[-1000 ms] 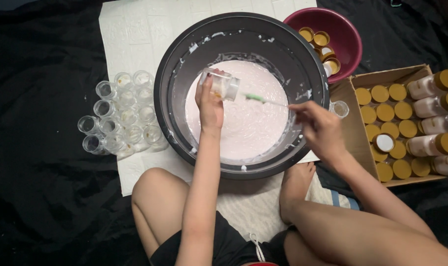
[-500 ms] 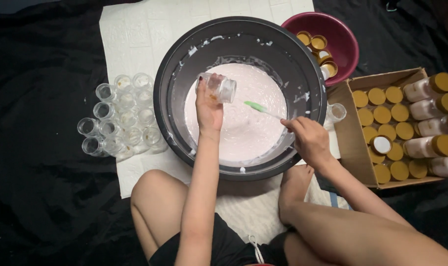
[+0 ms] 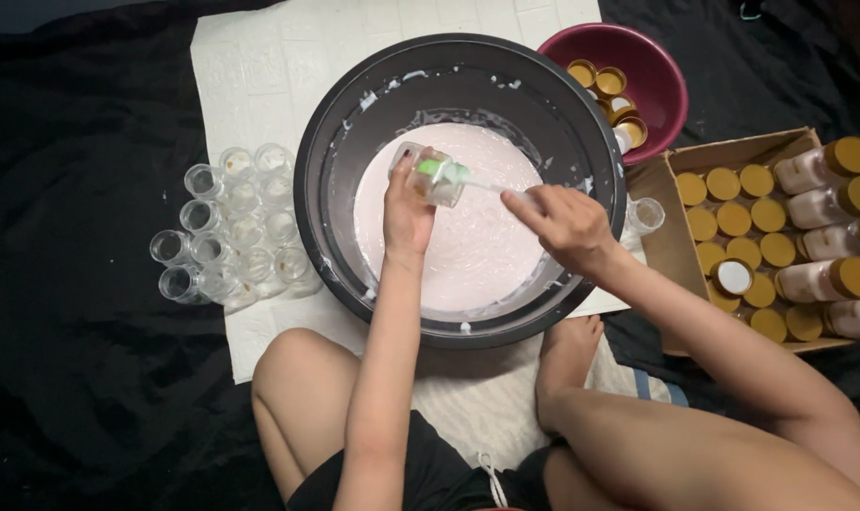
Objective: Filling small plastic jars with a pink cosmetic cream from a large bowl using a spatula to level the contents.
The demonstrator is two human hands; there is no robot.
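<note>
My left hand (image 3: 407,210) holds a small clear glass jar (image 3: 432,176), tilted on its side over the pale pink cream in a large black basin (image 3: 326,123). My right hand (image 3: 560,220) grips a green-and-white spoon (image 3: 453,174) whose green tip sits inside the jar's mouth. Both hands hover above the cream near the basin's middle.
Several empty clear jars (image 3: 226,227) stand on a white sheet (image 3: 250,66) left of the basin. A maroon bowl (image 3: 662,76) with gold lids is at upper right. A cardboard box (image 3: 676,237) of gold-lidded filled jars sits at right. One empty jar (image 3: 644,214) stands beside the basin. Black cloth surrounds everything.
My right hand rose from the basin's right rim toward the jar, bringing the spoon's tip into the jar's mouth. My left hand kept the jar in about the same place.
</note>
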